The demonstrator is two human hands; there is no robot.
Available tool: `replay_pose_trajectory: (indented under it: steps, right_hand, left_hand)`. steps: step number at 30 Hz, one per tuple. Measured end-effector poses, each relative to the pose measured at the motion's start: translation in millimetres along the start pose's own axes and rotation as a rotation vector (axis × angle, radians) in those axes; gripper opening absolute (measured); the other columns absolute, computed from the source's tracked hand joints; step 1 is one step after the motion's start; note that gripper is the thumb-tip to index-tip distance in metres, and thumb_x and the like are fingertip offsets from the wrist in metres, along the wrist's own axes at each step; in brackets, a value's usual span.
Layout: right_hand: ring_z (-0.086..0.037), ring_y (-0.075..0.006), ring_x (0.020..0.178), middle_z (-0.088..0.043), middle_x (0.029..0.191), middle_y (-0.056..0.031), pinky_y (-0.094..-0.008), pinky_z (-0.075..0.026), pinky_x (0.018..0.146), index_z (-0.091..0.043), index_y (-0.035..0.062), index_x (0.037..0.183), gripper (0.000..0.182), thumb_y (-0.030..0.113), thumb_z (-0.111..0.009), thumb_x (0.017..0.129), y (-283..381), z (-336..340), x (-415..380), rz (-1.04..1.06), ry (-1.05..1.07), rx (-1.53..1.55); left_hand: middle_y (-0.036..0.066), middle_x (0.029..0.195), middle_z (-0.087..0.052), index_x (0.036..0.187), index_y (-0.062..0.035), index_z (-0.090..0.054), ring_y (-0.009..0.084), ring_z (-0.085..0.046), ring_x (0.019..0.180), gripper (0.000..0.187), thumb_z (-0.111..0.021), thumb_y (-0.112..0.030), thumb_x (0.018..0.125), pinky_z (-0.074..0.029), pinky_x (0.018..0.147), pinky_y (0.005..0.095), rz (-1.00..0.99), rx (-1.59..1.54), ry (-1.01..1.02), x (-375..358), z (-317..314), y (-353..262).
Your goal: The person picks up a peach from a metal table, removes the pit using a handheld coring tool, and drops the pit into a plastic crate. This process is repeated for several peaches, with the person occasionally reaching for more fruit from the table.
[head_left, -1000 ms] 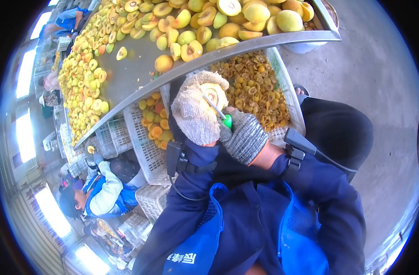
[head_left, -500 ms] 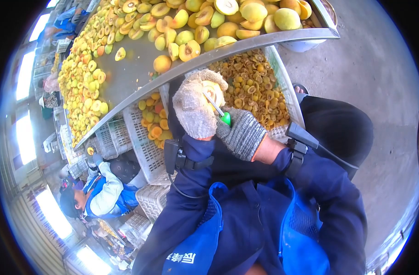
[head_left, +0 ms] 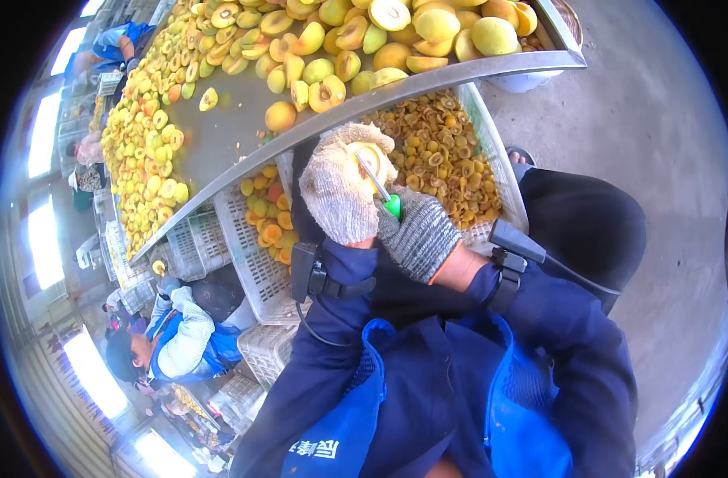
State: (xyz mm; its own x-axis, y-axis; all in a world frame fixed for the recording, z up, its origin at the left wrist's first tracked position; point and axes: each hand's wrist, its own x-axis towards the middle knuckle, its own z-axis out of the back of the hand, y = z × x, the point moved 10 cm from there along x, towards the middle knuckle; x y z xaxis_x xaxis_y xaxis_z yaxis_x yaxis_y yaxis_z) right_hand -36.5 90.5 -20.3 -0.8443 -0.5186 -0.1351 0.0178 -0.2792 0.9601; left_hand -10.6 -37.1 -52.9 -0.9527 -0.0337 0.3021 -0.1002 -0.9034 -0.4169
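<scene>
In a thick, worn cloth glove, my left hand (head_left: 334, 191) is closed round a halved yellow peach (head_left: 370, 156), cut face toward me. My right hand (head_left: 424, 235), in a grey knit glove, grips a pitting tool (head_left: 391, 205) by its green handle. The tool's thin metal shaft reaches across to the peach's cut face; its tip is at the middle of the fruit. Both hands are just below the rim of a metal table (head_left: 221, 131) bearing many peach halves (head_left: 326, 93). Beneath my hands is a white crate (head_left: 491, 135) of small brownish fruit pieces (head_left: 436, 151).
Another white crate (head_left: 248, 255) holding peach halves (head_left: 272, 215) stands left of my hands. The table's metal edge (head_left: 452, 73) slants across in front of me. A co-worker (head_left: 177, 338) sits at the left with a piece of fruit. Concrete floor (head_left: 667, 143) lies to the right.
My hands stay almost in place, with a slight shift of the tool against the peach. At the left, the co-worker's hands have moved slightly.
</scene>
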Motion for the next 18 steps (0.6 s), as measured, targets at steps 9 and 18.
replay_pose_trajectory:
  steps: [9, 18]
  right_hand:
    - [-0.062, -0.0269, 0.063, -0.064, 0.074, -0.0127, -0.0404, -0.049, 0.056, -0.064, 0.0043, 0.090, 0.028, 0.030, -0.055, 0.099, 11, 0, -5, -0.140, 0.258, 0.378]
    - [-0.051, -0.0110, 0.042, -0.053, 0.055, 0.0009, -0.0276, -0.039, 0.037, -0.063, 0.0094, 0.080, 0.039, 0.043, -0.061, 0.098, 3, -34, -26, -0.372, 0.611, 0.867]
  left_hand:
    - [0.020, 0.091, -0.063, 0.098, -0.0007, -0.062, 0.0305, -0.061, 0.079, 0.033, -0.051, -0.032, 0.093, -0.051, 0.067, 0.0374, 0.585, -1.133, 0.161, 72, 9, -35]
    - [0.015, 0.072, -0.062, 0.082, 0.0010, -0.061, 0.0216, -0.061, 0.061, 0.050, -0.050, -0.046, 0.091, -0.048, 0.049, 0.0302, 0.605, -1.093, 0.214, 80, 22, -43]
